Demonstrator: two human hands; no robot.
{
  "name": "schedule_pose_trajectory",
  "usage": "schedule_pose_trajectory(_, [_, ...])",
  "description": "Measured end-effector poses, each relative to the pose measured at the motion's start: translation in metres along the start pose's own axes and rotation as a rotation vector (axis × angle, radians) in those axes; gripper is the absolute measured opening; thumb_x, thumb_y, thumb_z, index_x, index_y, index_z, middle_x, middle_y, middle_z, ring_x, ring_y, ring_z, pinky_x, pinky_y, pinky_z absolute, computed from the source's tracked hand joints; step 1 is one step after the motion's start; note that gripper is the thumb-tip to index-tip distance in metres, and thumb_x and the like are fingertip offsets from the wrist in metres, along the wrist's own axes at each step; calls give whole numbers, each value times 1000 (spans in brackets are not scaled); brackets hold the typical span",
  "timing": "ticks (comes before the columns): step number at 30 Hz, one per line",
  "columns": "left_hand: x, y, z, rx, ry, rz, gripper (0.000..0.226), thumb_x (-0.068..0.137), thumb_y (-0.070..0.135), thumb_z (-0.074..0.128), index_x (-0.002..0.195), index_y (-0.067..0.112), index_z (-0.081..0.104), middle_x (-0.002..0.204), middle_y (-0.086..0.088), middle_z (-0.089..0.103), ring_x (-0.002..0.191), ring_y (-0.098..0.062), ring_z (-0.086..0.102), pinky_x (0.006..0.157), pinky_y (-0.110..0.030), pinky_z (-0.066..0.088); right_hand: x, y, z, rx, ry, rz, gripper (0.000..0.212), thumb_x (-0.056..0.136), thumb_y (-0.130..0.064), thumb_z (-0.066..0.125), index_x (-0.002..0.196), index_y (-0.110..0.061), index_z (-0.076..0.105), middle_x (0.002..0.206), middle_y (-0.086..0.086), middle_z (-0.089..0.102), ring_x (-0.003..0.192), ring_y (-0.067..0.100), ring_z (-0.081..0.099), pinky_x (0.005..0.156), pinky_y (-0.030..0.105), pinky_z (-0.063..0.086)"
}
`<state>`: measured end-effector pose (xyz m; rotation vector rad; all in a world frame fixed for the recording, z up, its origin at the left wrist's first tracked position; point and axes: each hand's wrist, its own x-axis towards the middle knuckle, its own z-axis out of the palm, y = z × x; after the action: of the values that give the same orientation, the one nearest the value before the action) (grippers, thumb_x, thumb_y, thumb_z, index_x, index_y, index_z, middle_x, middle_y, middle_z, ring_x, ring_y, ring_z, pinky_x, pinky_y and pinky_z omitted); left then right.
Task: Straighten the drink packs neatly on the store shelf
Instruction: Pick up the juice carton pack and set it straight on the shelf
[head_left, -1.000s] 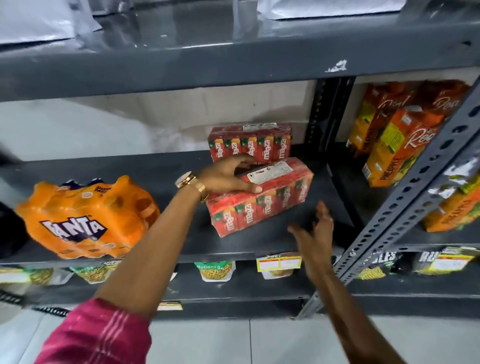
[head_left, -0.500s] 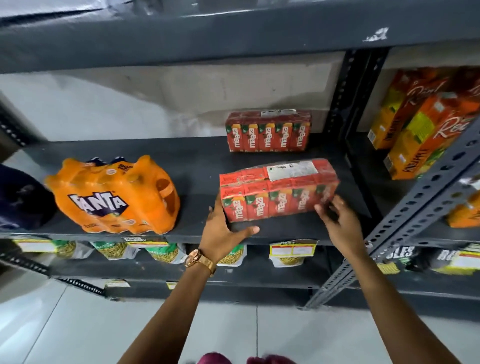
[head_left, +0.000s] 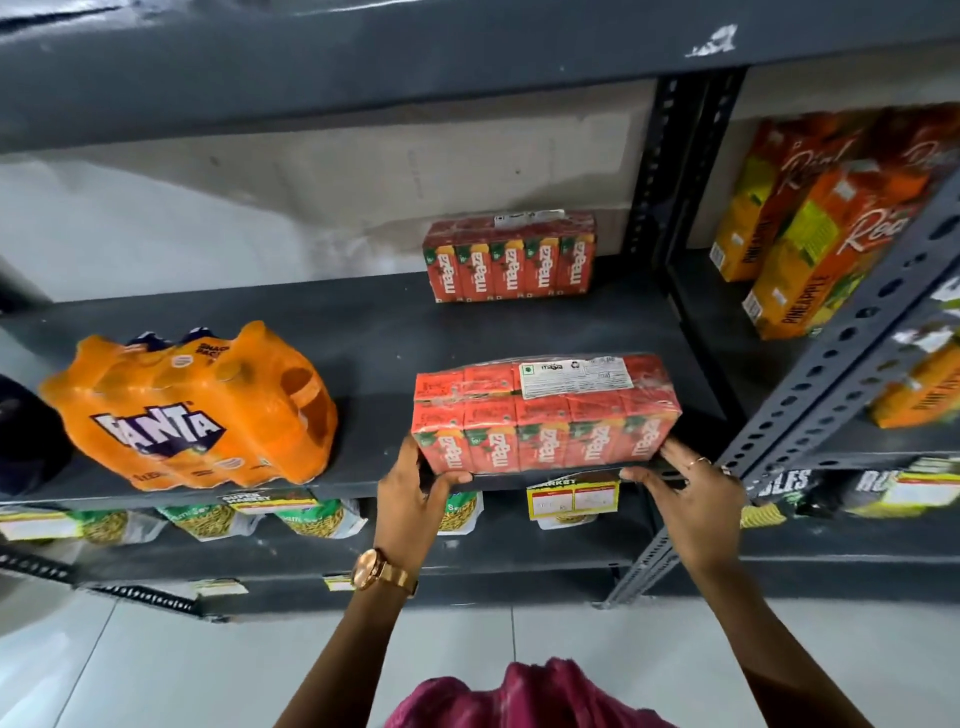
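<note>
A red shrink-wrapped Maaza juice pack stands at the front edge of the dark grey shelf, its face nearly parallel to the edge. My left hand grips its lower left corner, and my right hand holds its lower right corner from below. A second Maaza pack stands square against the back wall. An orange Fanta bottle pack sits tilted at the shelf's left front.
A perforated grey upright runs diagonally right of my right hand. Orange pineapple juice cartons fill the neighbouring bay. A dark pack sits at the far left. Snack packets and a yellow price tag hang below.
The front Maaza pack has turned from skewed to nearly parallel with the shelf edge. My left hand came off its top to its lower left corner; my right hand closed on the right corner.
</note>
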<state>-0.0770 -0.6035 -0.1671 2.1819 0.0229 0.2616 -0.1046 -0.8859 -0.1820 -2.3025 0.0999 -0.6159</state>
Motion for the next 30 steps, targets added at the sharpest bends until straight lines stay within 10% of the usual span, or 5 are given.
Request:
schedule_pose_trajectory(3, [0, -10, -4, 57, -1, 47, 48, 75, 16, 79, 113, 6, 52, 104, -1, 68, 95, -26, 67, 74, -13, 50, 5, 3, -2, -40, 7, 9, 52, 68, -42, 78, 110, -11, 73, 81, 9, 79, 52, 23, 68, 54, 22, 50])
schedule_pose_trajectory(6, [-6, -19, 2, 154, -6, 3, 56, 80, 30, 72, 126, 10, 48, 132, -15, 56, 124, -38, 50, 92, -51, 51, 5, 6, -3, -90, 42, 0, 56, 65, -44, 80, 108, -8, 73, 72, 12, 77, 42, 18, 54, 51, 28, 48])
schedule_pose_trajectory(9, [-6, -23, 5, 158, 10, -38, 63, 82, 34, 69, 135, 11, 44, 146, -13, 44, 142, -32, 27, 103, -59, 41, -2, 2, 6, -120, 94, -22, 45, 63, -20, 87, 102, -1, 73, 91, 16, 77, 70, 18, 69, 67, 22, 47])
schedule_pose_trajectory(25, [-10, -13, -7, 82, 117, 90, 33, 76, 3, 75, 105, 4, 60, 103, -17, 72, 85, -15, 64, 68, -18, 49, -8, -5, 14, -42, 87, 13, 20, 75, 0, 78, 93, -7, 77, 112, 21, 70, 117, 45, 59, 89, 55, 55])
schedule_pose_trajectory(30, [-13, -13, -7, 62, 119, 71, 33, 80, 7, 72, 108, 17, 57, 111, -18, 70, 109, -38, 63, 78, -48, 58, -12, -9, 19, -15, 131, 26, 15, 76, 5, 74, 88, -2, 77, 111, 22, 69, 120, 44, 56, 106, 45, 38])
